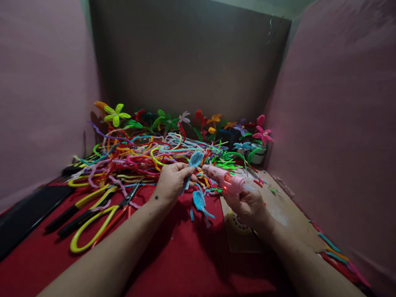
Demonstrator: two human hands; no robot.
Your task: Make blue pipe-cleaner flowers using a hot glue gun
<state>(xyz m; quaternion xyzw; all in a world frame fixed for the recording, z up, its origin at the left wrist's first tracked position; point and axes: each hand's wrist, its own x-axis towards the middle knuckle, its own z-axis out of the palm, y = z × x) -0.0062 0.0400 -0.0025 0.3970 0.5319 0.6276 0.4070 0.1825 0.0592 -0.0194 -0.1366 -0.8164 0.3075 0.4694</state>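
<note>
Between the thumb and fingers of my left hand (173, 181) is a blue pipe-cleaner petal (196, 159), its oval end pointing up and its stem ends hanging below. My right hand (250, 206) is closed round the handle of a pink hot glue gun (224, 179), which has a lit red light and a clear glue stick out of its back. The gun's nozzle points left, close beside the petal; whether they touch I cannot tell. Under my hands a second blue petal (199, 200) lies on the red cloth, near a short blue offcut (192, 215).
A tangled heap of coloured pipe cleaners (136, 156) spreads behind my hands. Pipe-cleaner flowers (116, 115) line the back wall. Yellow-handled scissors (108, 218) and black-and-yellow pliers (83, 202) lie at left, beside a black flat object (37, 214). A glue-spotted board (278, 198) lies at right.
</note>
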